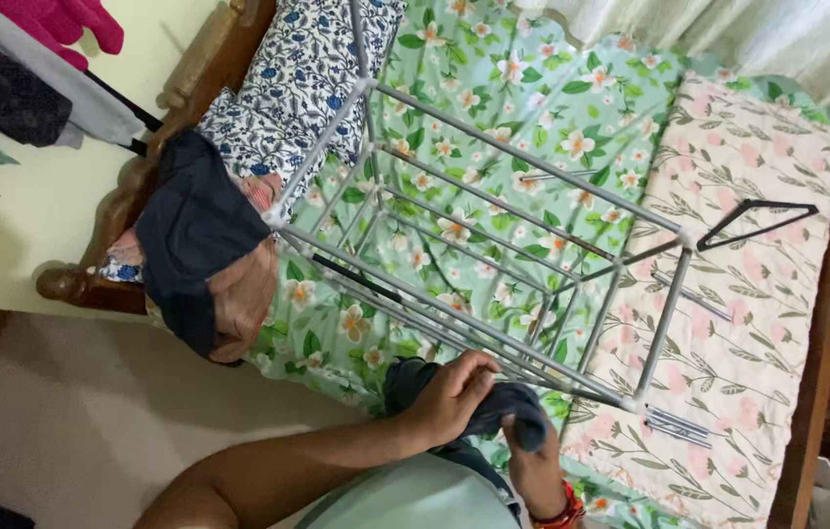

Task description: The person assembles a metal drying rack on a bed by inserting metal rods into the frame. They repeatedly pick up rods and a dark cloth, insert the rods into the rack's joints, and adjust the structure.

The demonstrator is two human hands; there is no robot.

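No packages, labels, signs or screens are in view.

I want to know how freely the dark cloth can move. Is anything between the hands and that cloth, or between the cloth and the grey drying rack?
Nothing visible. Both the left hand and the right hand already grip the dark blue cloth, which sits right at the near rail of the grey metal drying rack; that rail looks bare there.

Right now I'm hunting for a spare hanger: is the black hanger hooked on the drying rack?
No: the black hanger lies flat on the pink floral sheet, just beyond the grey drying rack.
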